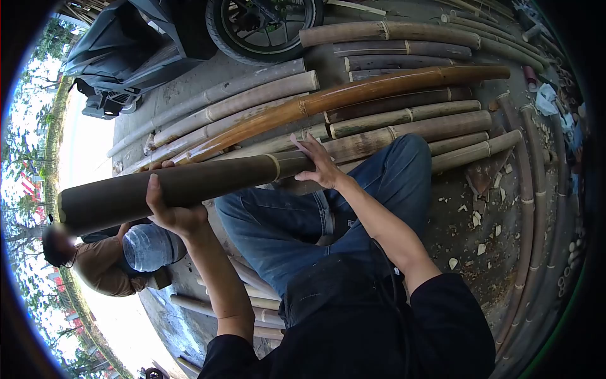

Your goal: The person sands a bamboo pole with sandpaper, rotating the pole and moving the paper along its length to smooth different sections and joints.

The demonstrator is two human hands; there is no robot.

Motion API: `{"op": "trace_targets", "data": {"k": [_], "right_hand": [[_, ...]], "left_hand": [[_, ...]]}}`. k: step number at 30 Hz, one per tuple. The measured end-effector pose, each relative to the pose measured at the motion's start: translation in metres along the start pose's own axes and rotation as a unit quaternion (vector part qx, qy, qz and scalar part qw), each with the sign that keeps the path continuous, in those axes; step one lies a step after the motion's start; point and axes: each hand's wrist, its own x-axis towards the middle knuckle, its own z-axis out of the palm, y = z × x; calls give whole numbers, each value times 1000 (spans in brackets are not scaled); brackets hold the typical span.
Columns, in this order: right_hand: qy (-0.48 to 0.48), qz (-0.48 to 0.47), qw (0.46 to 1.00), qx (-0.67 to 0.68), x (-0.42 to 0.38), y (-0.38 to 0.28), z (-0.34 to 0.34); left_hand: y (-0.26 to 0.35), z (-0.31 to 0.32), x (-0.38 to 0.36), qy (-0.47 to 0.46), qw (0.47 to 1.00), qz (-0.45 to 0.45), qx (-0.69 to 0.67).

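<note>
Nearest are the black cloth top (353,316) and the faded blue denim jeans (398,174), the knees bent outward beneath the work. Above the lap, raised off the ground and slightly tilted, is a thick, dark olive-brown bamboo pole (221,178) with a pale ring near its right end. The left hand (177,218) is clamped round its wider part, thumb on the near side and fingertips showing past the far edge; the right hand (323,170) is open at the other end, fingers and thumb spread, and whether its palm presses there I cannot tell

The pole should be stiff and, being thick, fairly weighty, most of it reaching out past the left hand; its smooth skin could roll in a loose grip. A hold under the wide part, with a second near the ring, looks steadiest

Just beyond lie pale tan bamboo poles (442,126) and a glossy orange-brown bamboo pole (360,96), which with the knees would crowd any lowering. Pale wood chips (476,218) litter the ground to the right. Past the wide end are a clear bluish plastic jug (146,247) and a person in brown (101,268), limiting a swing that way; farther off stands a dark grey motorbike (139,54)
</note>
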Motion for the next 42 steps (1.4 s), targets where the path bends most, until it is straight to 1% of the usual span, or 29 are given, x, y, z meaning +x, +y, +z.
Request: {"op": "trace_targets", "data": {"k": [1, 2, 3, 5, 6, 7, 9, 10, 11, 13, 14, 15, 17, 19, 20, 21, 22, 23, 25, 26, 29, 30, 31, 33, 35, 36, 39, 41, 42], "right_hand": [[-13, 9, 997, 74, -1, -6, -3], [-23, -51, 996, 69, -2, -17, 4], [-25, -48, 996, 70, -2, -38, 12], [42, -122, 979, 158, -1, -77, 19], [56, -110, 968, 221, 2, -85, 12], [54, -112, 967, 222, 2, -69, 17], [63, 25, 913, 402, 11, -8, 41], [98, 73, 959, 257, 14, -5, 47], [97, 74, 958, 259, 11, -1, 53], [175, 121, 977, 21, 11, -18, 51], [174, 82, 981, -16, 12, -32, 53], [170, 83, 982, -15, 15, -46, 54], [225, -63, 970, 65, 20, -65, 59], [218, -86, 970, 71, 19, -32, 67], [235, -9, 970, 54, 17, 1, 77], [251, 69, 965, 37, 19, 1, 70], [234, 101, 966, 26, 16, -1, 67], [237, 103, 966, 26, 17, -5, 71], [227, -56, 971, 42, 22, -77, 59], [263, -89, 960, 41, 26, -97, 59], [327, -76, 942, 23, 29, -47, 77], [379, -4, 925, -24, 27, -24, 87], [369, 44, 928, -25, 25, 0, 91], [348, 69, 934, -34, 29, -20, 88], [365, -63, 929, 18, 38, -82, 76], [371, -87, 924, 28, 39, -104, 71], [367, -100, 925, -12, 35, -53, 80], [363, 60, 930, -22, 28, 5, 96], [354, 62, 933, -12, 26, 0, 95]], "left_hand": [[-4, 2, -6, -30, 999, 32, 7], [-15, 5, -11, -39, 998, 55, -3], [-17, 6, -11, -37, 998, 52, -1], [-19, 7, -10, -39, 998, 57, 14], [-17, 5, -6, -26, 998, 51, 23], [-16, 0, -3, -24, 998, 54, 24], [-19, -5, 6, -6, 999, 40, 21], [-18, -6, 8, -6, 999, 42, 22], [-18, -7, 10, -3, 998, 45, 31], [-19, -8, 11, 1, 998, 48, 43], [-19, -5, 10, 4, 998, 48, 39], [-19, -4, 8, 8, 998, 47, 36], [-19, -4, 7, 10, 998, 48, 45], [-17, -6, 8, 7, 997, 55, 51], [-19, -8, 8, 11, 997, 55, 46], [-19, -9, 9, 15, 998, 53, 42], [-20, -10, 11, 13, 998, 54, 41], [-22, -10, 12, 3, 999, 46, 20], [-24, -12, 6, 4, 1000, 26, 6], [-23, -8, 6, 8, 999, 30, 17], [-26, -18, 15, -18, 999, 27, 21], [-27, -19, 16, -20, 999, 29, 20], [-27, -18, 17, -18, 999, 28, 20], [-27, -7, 19, -5, 999, 37, 20], [-27, -2, 17, 3, 999, 40, 31], [-27, 3, 15, 23, 999, 34, 26], [-29, -13, 25, 10, 998, 24, 55], [-31, -16, 31, 24, 999, 29, 24], [-30, -20, 31, 10, 1000, 16, 14]]}}
